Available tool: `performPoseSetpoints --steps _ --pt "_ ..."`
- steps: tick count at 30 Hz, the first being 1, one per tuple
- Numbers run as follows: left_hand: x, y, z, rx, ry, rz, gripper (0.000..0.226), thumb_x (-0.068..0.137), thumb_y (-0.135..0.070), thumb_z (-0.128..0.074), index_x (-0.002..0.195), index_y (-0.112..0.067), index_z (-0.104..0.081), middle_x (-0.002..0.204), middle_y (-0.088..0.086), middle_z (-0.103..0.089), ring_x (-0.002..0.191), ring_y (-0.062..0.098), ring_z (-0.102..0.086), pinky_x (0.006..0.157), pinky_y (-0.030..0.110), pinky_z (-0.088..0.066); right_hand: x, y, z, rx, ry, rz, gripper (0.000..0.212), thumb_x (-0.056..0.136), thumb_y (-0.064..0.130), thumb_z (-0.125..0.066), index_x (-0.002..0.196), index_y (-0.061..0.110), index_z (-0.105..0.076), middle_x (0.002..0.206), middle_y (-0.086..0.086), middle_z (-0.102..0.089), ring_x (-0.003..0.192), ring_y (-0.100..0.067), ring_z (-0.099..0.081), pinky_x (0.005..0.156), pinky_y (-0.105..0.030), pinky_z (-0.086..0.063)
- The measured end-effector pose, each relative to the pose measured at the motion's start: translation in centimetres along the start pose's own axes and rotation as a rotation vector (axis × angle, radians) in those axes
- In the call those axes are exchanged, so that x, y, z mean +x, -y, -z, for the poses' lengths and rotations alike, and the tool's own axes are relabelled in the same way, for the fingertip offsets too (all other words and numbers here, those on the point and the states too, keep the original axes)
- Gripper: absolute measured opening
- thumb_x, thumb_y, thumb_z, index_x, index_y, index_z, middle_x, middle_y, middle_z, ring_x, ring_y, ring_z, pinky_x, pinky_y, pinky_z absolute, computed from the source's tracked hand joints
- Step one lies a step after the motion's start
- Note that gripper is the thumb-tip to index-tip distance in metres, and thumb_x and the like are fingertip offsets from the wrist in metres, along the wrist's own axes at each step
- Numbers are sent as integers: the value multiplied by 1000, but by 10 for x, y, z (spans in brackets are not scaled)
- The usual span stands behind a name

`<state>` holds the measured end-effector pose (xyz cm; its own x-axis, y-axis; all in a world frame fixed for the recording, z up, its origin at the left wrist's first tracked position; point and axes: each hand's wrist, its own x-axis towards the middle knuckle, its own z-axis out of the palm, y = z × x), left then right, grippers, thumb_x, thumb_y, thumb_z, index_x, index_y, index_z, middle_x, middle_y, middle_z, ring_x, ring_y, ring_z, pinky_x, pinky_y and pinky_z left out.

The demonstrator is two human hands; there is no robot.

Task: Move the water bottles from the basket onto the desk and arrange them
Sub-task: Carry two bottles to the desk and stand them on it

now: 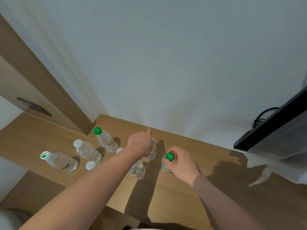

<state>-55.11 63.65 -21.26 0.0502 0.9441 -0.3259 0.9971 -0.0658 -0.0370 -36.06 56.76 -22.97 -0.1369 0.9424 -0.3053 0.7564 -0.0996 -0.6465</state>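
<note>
We note the right hand [181, 161] grasping a green-capped bottle [167, 162] and the left hand [141, 143] gripping another bottle [152, 152], apparently aligning both on the desk [182, 196].

The desk [174, 193] is light brown wood with a faint grain. The water bottles are clear plastic: the far bottle [106, 140] has a bright green cap, as does the bottle under the right hand [167, 163]; another bottle [87, 151] has a plain white cap; the nearest left bottle [60, 161] has a white cap marked with green and a green stripe on its label. The wall [166, 55] is pale grey-white. The monitor [272, 123] is black.
</note>
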Motion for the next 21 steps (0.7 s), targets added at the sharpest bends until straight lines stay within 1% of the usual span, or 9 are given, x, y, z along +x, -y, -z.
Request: performPoseSetpoints --steps 3,5,8,10,13,15,17,19,21 --pt "-3 1 -1 -16 -12 -5 41 107 -45 -43 140 -21 -41 99 4 -70 82 26 -67 70 39 -57 -1 0 -4 16 -2 -9 23 99 48 -66 118 38 -59 111 18 -59 101 -6 -60 96 -37 -55" --pt "-7 6 2 -21 -10 -11 44 107 -46 -41 143 -22 -40 111 4 -70 91 27 -68 75 41 -57 -4 -1 -3 20 1 -18 24 100 47 -65 121 40 -57 111 20 -58 102 -5 -59 97 -37 -55" --pt "-25 14 12 -70 -41 -26 48 106 -48 -43 147 -23 -40 138 4 -59 116 28 -63 87 44 -56 -12 -3 1 20 16 -44 46 99 46 -67 140 40 -50 120 18 -56 107 -6 -58 96 -29 -51" --pt "-48 18 19 -163 -149 -56 49 104 -48 -47 147 -26 -43 144 0 -53 125 23 -56 91 41 -55 -23 -3 1 41 26 -70 65 97 47 -70 153 42 -38 124 19 -53 106 -4 -60 95 -29 -55" --pt "-99 31 28 -381 -354 -152 40 102 -46 -53 138 -30 -53 133 -11 -57 116 12 -56 87 31 -52 -52 0 -1 117 7 -103 76 95 42 -75 157 46 -31 121 27 -50 91 -4 -68 83 -26 -61" --pt "-137 44 30 -524 -386 -197 34 101 -44 -57 133 -35 -56 127 -22 -54 112 3 -55 85 28 -50 -76 8 -4 156 -14 -126 76 97 37 -74 158 47 -29 123 31 -47 96 -3 -66 83 -25 -61" --pt "-170 59 24 -580 -348 -230 29 100 -46 -59 128 -41 -55 123 -30 -50 110 -3 -53 85 27 -50 -100 18 -7 149 -28 -165 80 97 36 -72 160 50 -24 135 30 -46 106 0 -61 92 -26 -57" --pt "-195 73 12 -555 -252 -271 30 99 -53 -55 128 -46 -52 123 -32 -47 106 -3 -54 85 25 -48 -124 30 -14 137 -35 -193 82 97 38 -71 160 51 -21 144 28 -42 114 2 -56 99 -26 -51" --pt "-213 85 -2 -485 -136 -340 35 99 -59 -50 132 -49 -46 130 -34 -43 93 1 -53 84 20 -42 -147 41 -26 145 -45 -223 80 97 41 -70 160 51 -22 149 30 -37 124 3 -52 110 -32 -49"
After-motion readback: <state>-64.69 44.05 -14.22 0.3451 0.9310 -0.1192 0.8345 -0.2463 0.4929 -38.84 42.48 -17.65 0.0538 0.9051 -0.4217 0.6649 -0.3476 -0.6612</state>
